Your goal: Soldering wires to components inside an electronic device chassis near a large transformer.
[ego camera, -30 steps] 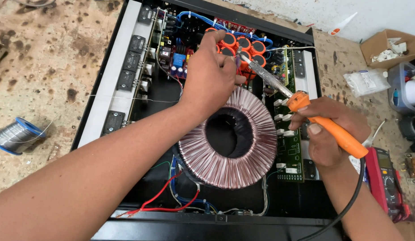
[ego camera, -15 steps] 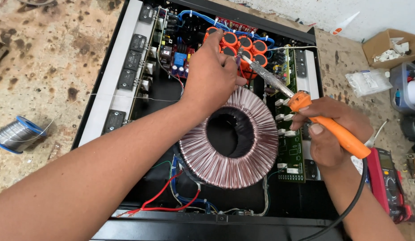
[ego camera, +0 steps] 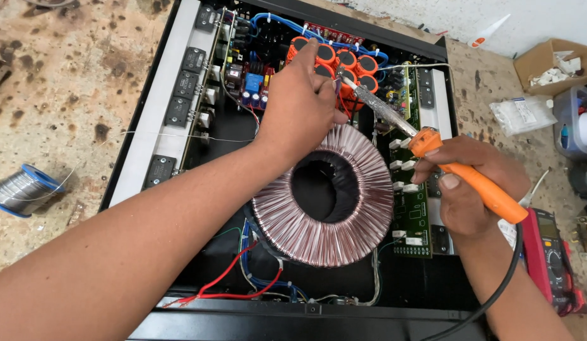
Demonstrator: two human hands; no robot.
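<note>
Right hand [ego camera: 473, 189] grips the iron [ego camera: 470, 183]; its tip vanishes behind the left hand [ego camera: 300, 107], whose pinch hides among capacitors [ego camera: 344, 63].

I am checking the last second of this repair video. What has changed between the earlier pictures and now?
Almost nothing visibly changed. The right hand still grips the orange soldering iron, its tip by the orange capacitors. The left hand stays over the same spot, above the big coil. The solder spool and the red meter lie where they were.
</note>
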